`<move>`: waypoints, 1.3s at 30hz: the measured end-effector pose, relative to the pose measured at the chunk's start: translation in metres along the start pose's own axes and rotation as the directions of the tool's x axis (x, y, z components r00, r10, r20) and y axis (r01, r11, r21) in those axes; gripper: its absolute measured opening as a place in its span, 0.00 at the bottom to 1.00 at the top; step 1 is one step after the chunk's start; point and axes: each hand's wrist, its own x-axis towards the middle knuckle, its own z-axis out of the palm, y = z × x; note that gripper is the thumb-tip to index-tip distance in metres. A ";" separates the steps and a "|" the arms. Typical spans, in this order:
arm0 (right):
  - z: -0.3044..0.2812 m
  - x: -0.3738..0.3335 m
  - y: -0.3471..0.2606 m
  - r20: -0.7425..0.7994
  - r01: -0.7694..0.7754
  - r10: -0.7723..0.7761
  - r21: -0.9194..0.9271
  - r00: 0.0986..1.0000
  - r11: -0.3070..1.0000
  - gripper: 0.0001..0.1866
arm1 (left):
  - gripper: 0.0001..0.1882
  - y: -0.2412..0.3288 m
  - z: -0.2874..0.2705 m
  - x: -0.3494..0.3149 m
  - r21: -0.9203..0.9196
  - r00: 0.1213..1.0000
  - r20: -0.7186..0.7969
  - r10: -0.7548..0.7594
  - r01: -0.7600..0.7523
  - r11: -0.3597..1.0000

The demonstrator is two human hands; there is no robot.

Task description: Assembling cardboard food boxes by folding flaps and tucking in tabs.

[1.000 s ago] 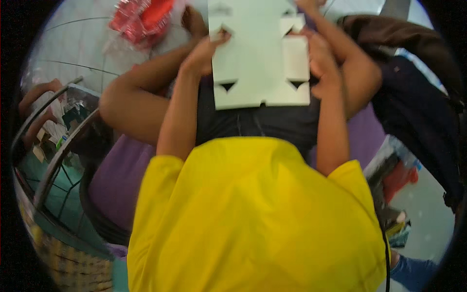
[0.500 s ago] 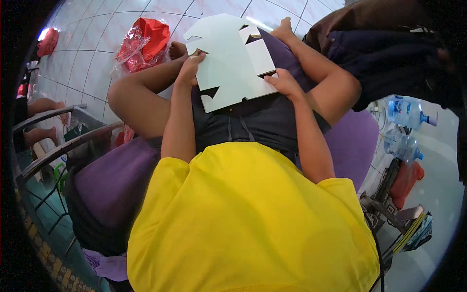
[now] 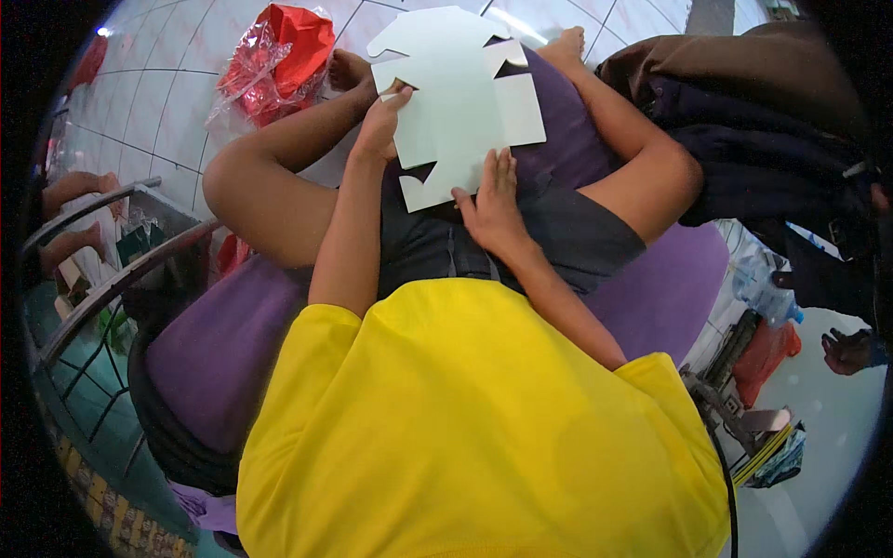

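A flat white cardboard box blank (image 3: 451,112), with cut-out notches and side flaps, lies over my lap between my bent knees. My left hand (image 3: 379,127) is closed on its left edge, the thumb on top beside a notch. On the near part of the card rests my right hand (image 3: 495,206), its fingers stretched out along the surface and the thumb apart. The right side flap (image 3: 521,107) sticks out, bent slightly along its crease. What lies under the card is hidden.
A red plastic bag with clear wrapping (image 3: 274,65) lies on the tiled floor. Beneath me is a purple cushion (image 3: 674,279). A metal rack (image 3: 102,279) stands left; a clear bottle (image 3: 765,286) lies right. Another person's hand (image 3: 848,352) and dark clothing (image 3: 744,139) show at right.
My right hand has let go of the right edge, moved inward and now lies on the card. The flap there has opened outward. Another person's hand has appeared at far right.
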 end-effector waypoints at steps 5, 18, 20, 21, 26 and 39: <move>-0.061 0.009 -0.006 -0.328 0.142 -0.235 -0.284 0.915 0.948 0.41 | 0.19 0.004 -0.008 0.004 -0.032 1.000 -0.019 0.017 -0.017 0.999; 0.004 0.008 -0.036 -0.110 0.176 -0.178 -0.030 0.978 0.984 0.26 | 0.21 0.000 0.007 0.003 -0.109 0.997 -0.061 0.036 -0.043 0.993; -0.011 0.020 -0.035 -0.070 0.111 -0.106 0.068 0.992 0.992 0.22 | 0.21 0.002 -0.002 0.001 -0.111 0.999 -0.047 0.000 -0.005 0.994; -0.022 0.028 -0.033 0.082 -0.014 0.002 0.143 0.997 0.990 0.21 | 0.21 0.002 -0.005 0.000 -0.113 0.998 -0.055 0.005 -0.011 0.994; -0.033 0.059 0.035 0.388 -0.322 0.161 0.397 0.908 0.859 0.19 | 0.21 -0.002 0.003 0.008 -0.132 1.000 -0.016 0.009 -0.011 0.991; -0.146 0.087 0.034 -0.026 -0.040 0.070 0.609 0.997 0.792 0.21 | 0.26 0.017 -0.002 -0.043 -0.112 0.984 0.112 -0.139 0.151 0.982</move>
